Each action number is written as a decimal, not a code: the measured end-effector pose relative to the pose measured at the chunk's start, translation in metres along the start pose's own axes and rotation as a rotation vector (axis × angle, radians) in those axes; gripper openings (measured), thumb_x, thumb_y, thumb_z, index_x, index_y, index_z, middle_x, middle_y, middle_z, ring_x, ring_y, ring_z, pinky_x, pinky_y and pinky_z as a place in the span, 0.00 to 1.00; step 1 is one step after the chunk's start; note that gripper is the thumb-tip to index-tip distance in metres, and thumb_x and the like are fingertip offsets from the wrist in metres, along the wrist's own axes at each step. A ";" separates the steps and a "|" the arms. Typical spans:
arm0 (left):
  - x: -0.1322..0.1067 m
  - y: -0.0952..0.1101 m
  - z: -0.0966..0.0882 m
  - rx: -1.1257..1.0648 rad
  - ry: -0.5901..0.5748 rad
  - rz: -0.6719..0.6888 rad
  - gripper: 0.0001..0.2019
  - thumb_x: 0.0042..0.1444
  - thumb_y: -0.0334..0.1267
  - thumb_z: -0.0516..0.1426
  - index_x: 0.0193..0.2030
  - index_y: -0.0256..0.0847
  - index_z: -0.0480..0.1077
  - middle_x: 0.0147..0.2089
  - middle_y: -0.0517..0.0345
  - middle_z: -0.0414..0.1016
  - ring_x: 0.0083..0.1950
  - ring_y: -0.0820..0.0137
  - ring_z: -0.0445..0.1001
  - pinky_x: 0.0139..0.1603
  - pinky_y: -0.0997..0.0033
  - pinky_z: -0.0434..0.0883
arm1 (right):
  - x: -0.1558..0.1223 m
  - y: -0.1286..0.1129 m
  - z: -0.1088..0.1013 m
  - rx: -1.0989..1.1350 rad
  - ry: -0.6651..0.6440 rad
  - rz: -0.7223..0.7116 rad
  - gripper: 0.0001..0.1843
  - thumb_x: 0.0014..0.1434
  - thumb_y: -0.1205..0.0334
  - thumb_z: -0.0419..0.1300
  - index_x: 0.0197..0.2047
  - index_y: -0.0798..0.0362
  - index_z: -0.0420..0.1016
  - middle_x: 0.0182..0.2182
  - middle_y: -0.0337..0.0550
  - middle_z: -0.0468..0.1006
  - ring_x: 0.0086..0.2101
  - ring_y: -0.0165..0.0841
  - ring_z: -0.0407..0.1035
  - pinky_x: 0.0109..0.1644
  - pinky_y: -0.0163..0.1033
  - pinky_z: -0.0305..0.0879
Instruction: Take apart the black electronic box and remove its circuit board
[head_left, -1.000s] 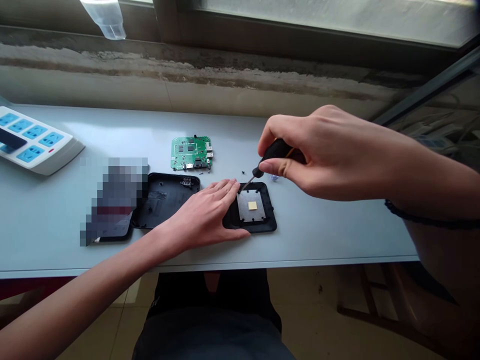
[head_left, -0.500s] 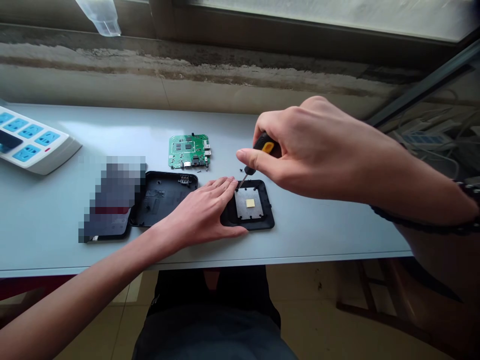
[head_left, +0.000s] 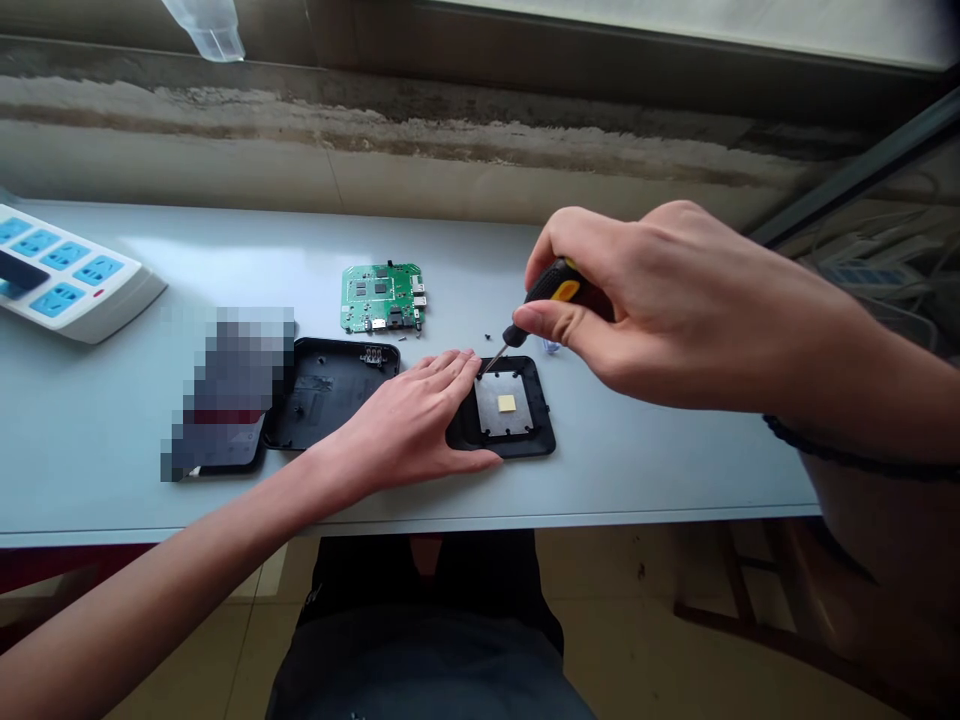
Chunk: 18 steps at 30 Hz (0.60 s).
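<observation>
My right hand [head_left: 637, 300] is closed around the black and yellow handle of a screwdriver [head_left: 553, 285]. The screwdriver leans to the right, its thin tip at the upper left corner of a metal plate [head_left: 491, 415]. That plate, with a pale yellow square pad [head_left: 507, 403] on it, lies in a black plastic cover [head_left: 545, 430]. Flat across the cover's left side rests my left hand [head_left: 409, 420], fingers stretched and thumb apart. Left of it lies an open black case shell [head_left: 322, 425], partly hidden by the forearm.
A green circuit board [head_left: 367, 300] lies behind the shell, with small screws [head_left: 487, 337] near it. A partly blurred phone [head_left: 232, 440] adjoins the shell's left side. The white power strip [head_left: 112, 310] is at far left on the white table [head_left: 660, 480].
My right hand has shifted right and the screwdriver tilts further over, its tip still at the plate's corner. My left hand stays flat on the cover. The view has shifted slightly.
</observation>
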<state>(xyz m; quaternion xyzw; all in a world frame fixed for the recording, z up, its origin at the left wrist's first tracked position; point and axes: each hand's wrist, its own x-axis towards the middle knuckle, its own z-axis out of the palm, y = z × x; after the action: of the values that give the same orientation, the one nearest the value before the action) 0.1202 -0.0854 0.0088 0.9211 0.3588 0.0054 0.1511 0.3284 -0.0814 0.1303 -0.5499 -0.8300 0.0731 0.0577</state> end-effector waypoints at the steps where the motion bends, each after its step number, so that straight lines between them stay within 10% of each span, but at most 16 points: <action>1: 0.000 0.000 0.000 -0.005 0.001 0.002 0.54 0.60 0.67 0.59 0.77 0.23 0.50 0.78 0.35 0.50 0.80 0.53 0.52 0.80 0.56 0.55 | 0.000 -0.002 0.000 0.002 -0.005 0.005 0.09 0.65 0.54 0.58 0.38 0.52 0.67 0.13 0.34 0.59 0.17 0.29 0.52 0.25 0.42 0.46; 18: 0.000 -0.001 -0.001 0.012 0.016 0.016 0.54 0.60 0.67 0.59 0.77 0.22 0.51 0.78 0.34 0.51 0.80 0.52 0.54 0.79 0.55 0.56 | 0.004 -0.015 0.011 0.039 0.132 0.071 0.21 0.68 0.44 0.54 0.30 0.51 0.63 0.18 0.37 0.59 0.23 0.30 0.53 0.35 0.44 0.52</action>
<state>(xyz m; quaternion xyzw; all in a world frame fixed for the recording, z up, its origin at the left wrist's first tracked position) 0.1197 -0.0844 0.0093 0.9247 0.3527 0.0118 0.1424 0.3111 -0.0841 0.1223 -0.5814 -0.8028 0.0548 0.1201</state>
